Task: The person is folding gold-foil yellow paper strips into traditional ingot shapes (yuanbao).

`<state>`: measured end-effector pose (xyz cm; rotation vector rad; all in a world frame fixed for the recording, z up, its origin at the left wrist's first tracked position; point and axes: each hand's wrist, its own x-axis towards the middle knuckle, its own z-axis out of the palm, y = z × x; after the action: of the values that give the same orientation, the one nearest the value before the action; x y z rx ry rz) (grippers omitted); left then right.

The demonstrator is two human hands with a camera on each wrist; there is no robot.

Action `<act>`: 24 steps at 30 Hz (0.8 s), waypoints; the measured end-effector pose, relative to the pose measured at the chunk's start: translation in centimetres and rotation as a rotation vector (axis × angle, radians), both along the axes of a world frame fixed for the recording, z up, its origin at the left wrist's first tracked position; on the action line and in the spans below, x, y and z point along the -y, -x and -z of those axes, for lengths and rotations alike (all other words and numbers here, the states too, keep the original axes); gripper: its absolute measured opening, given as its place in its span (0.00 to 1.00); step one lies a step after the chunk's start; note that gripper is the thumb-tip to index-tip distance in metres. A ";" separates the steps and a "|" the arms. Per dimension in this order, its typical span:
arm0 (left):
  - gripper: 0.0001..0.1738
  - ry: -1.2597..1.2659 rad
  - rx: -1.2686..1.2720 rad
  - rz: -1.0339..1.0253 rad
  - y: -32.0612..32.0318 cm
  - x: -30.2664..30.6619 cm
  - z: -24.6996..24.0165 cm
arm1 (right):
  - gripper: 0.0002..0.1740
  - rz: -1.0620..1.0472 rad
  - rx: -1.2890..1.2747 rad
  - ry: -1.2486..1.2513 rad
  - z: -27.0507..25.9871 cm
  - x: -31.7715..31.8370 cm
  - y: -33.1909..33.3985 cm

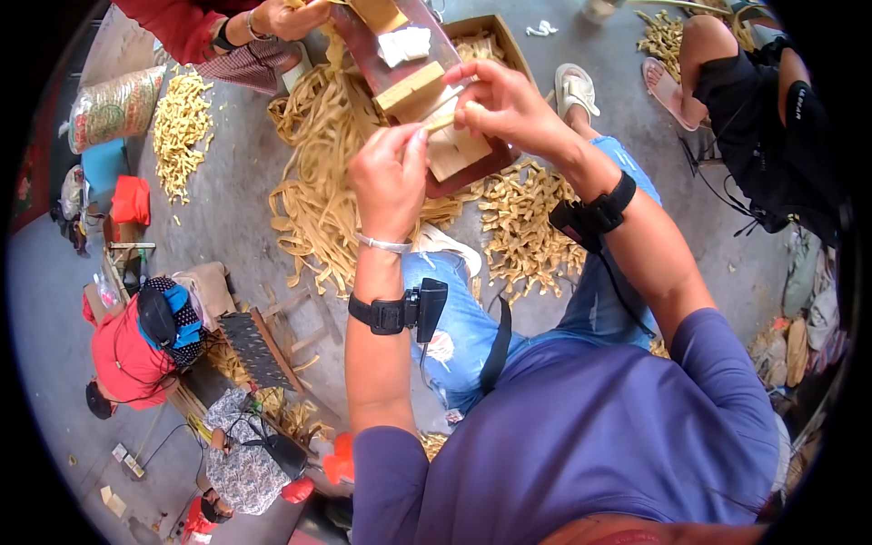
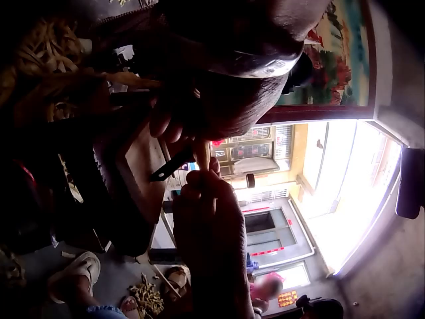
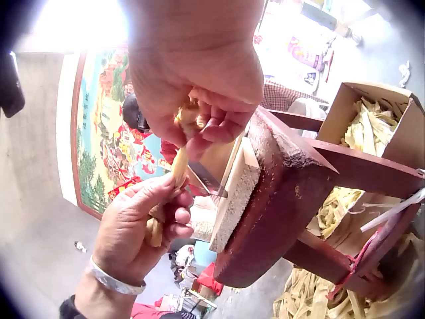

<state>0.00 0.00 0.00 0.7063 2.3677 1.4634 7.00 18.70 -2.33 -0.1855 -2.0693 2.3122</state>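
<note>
Over a dark red bench (image 1: 465, 180), both hands pinch one short yellowish strip (image 1: 440, 121), which runs between their fingertips. My left hand (image 1: 389, 177) holds its near end, with a bracelet on that wrist. The far end is in the fingers of my right hand (image 1: 509, 107). In the right wrist view the strip (image 3: 179, 165) looks folded or twisted, and part of it bulges out between the curled fingers of the right hand (image 3: 199, 86). Pale wooden blocks (image 1: 454, 153) lie on the bench just beneath the hands. A dark flat metal piece (image 2: 174, 163) sticks up beside the fingers.
Long yellowish strips (image 1: 313, 182) heap left of the bench; short knotted pieces (image 1: 527, 227) pile to its right. A cardboard box (image 3: 345, 113) of strips stands beyond. Another person's hand (image 1: 289, 18) reaches in at the far end. Other people sit left and right.
</note>
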 end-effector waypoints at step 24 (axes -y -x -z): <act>0.13 -1.020 1.330 0.018 -12.9 1.7 0.8 | 0.23 0.088 0.329 0.559 -0.3 2.8 -19.3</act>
<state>12.95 -1.65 -0.77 -0.1656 0.5812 2.0872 26.31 15.87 -2.01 -0.6932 -1.4077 2.8961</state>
